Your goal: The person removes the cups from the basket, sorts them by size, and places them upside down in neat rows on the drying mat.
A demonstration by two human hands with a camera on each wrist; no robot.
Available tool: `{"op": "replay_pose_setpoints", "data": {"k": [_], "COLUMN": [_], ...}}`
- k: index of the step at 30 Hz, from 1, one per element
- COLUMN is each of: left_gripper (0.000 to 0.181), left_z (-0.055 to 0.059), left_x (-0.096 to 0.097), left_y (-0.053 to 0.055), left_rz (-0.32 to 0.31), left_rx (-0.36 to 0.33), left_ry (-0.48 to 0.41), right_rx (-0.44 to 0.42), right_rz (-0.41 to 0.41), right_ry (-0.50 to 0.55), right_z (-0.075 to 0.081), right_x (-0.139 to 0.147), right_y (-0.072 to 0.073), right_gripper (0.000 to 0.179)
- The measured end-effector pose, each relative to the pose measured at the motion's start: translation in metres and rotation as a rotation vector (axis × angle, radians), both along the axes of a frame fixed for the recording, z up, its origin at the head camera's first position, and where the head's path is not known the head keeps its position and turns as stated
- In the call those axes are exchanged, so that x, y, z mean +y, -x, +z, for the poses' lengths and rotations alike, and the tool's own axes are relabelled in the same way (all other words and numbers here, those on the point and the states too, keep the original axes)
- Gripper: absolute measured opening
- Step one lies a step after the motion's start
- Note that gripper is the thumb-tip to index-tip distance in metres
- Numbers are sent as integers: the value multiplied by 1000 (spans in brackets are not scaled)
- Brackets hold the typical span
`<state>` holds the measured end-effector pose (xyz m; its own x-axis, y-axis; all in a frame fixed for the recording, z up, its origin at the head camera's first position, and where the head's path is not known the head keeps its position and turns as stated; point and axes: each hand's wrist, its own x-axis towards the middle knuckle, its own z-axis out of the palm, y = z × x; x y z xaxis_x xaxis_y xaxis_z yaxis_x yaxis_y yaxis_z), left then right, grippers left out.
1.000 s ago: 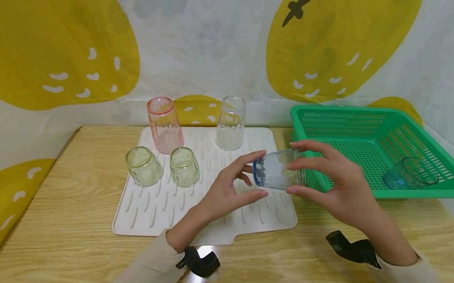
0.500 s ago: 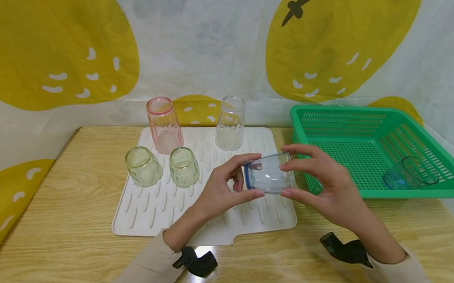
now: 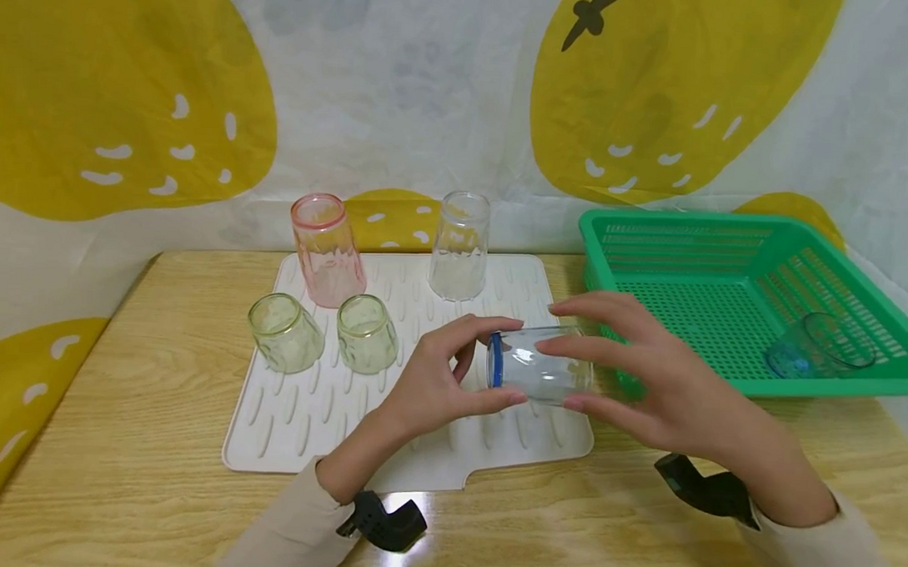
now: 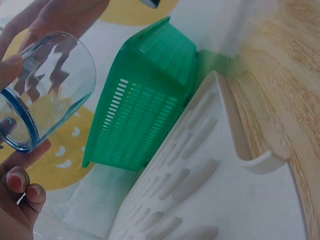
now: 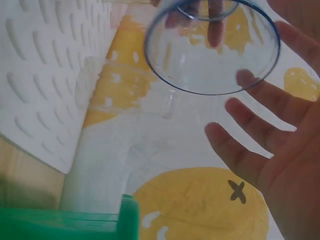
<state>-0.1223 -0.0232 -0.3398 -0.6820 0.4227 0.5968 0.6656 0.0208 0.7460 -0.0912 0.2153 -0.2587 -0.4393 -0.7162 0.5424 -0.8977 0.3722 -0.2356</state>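
Observation:
A clear drinking glass with a blue base (image 3: 548,370) lies sideways in the air over the right part of the white drying mat (image 3: 291,440). Its base points left and its mouth right. My left hand (image 3: 439,371) pinches the base end between thumb and fingers. Toward the mouth, my right hand (image 3: 664,383) holds the glass with its thumb below and fingers above and across the side. In the right wrist view, the round rim of the glass (image 5: 205,93) meets a fingertip, while other fingers (image 5: 240,150) are spread away from it.
On the mat a pink glass (image 3: 329,250), a tall clear glass (image 3: 458,254) and two short green glasses (image 3: 287,336) stand upside down. The green basket (image 3: 833,386) at the right contains a bluish glass (image 3: 820,346) lying tilted. A patterned cloth (image 3: 401,90) hangs behind.
The glass has come slightly left and down and turned more level. My left fingers, earlier just reaching its base, now grip it. My right hand has followed, still holding the mouth end.

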Motion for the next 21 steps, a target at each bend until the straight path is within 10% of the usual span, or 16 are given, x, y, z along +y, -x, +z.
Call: {"op": "replay_pose_setpoints", "data": {"k": [9, 21], "left_gripper": [58, 56], "left_z": [-2, -5], "left_x": [1, 3], "left_y": [-1, -3], "left_rz": [-14, 1], "left_rx": [28, -4], "left_ry": [74, 95], "right_rx": [7, -56], "right_rz": [-64, -118], "right_ry": [-342, -451], "right_z": [2, -1], "right_x": [-2, -8], "right_y": [-1, -5], "right_gripper": [46, 81]}}
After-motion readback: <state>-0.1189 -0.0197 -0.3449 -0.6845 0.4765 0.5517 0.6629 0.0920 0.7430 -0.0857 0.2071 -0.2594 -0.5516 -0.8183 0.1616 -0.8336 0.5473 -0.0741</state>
